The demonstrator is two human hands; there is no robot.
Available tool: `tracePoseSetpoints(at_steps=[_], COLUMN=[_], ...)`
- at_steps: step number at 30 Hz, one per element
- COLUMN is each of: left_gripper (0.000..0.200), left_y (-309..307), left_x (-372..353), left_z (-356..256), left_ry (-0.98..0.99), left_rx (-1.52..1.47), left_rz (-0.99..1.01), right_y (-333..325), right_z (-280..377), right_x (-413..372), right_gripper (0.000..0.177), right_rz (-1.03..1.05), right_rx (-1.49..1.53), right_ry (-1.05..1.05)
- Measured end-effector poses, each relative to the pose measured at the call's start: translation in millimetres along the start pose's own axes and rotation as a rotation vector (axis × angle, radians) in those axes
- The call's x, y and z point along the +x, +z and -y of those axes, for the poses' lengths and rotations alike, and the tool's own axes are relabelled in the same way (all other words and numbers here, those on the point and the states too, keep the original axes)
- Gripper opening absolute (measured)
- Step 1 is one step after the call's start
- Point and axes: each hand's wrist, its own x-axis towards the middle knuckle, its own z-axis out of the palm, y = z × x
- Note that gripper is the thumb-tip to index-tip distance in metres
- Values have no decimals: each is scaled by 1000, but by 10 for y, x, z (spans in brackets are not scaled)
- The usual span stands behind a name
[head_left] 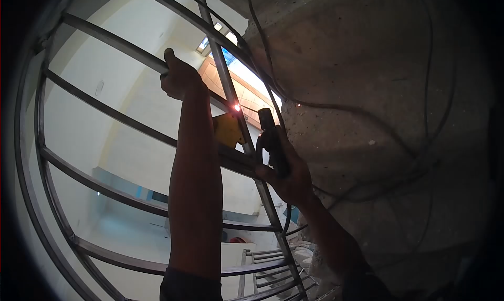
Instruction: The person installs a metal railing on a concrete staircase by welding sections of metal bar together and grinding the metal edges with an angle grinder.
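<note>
Forearms (195,196), hands (181,80) gripping bar (115,42), electrode holder (275,149)

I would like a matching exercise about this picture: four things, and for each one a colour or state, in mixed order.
1. left hand
2. right hand
3. flat piece between the forearm and the upright bar
4. small glow

A. holding a dark tool
B. pinkish-white
C. yellow
D. gripping a metal bar

Pairs: 1-D, 2-A, 3-C, 4-B

The barred frame (113,111) lies left of the concrete surface (357,70).
</note>
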Motion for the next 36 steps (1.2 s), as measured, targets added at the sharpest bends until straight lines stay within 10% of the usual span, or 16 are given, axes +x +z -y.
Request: tracePoseSetpoints(at_steps=[6, 13, 17, 21, 26, 36], left_gripper=[66, 66, 65, 35, 68, 46], left_y=[46, 7, 41, 93, 156, 264], left_x=[288, -1, 218, 641, 552, 1162], left_z=[214, -17, 131, 433, 351, 831], left_ry=[201, -27, 140, 853, 286, 616], left_rx=[199, 22, 174, 1084, 320, 599], left_rz=[83, 29, 30, 31, 1, -26], right_y=[-15, -137, -360, -682, -995, -1648], right_z=[51, 7, 350, 616, 1402, 2323], right_x=[-10, -460, -1039, -1646, -2039, -1868], right_gripper=[82, 102, 106, 111, 126, 141], right_rz=[2, -157, -212, -286, -324, -426], right_rx=[-21, 28, 27, -82, -69, -155], right_ry=[86, 188, 309, 367, 507, 715])
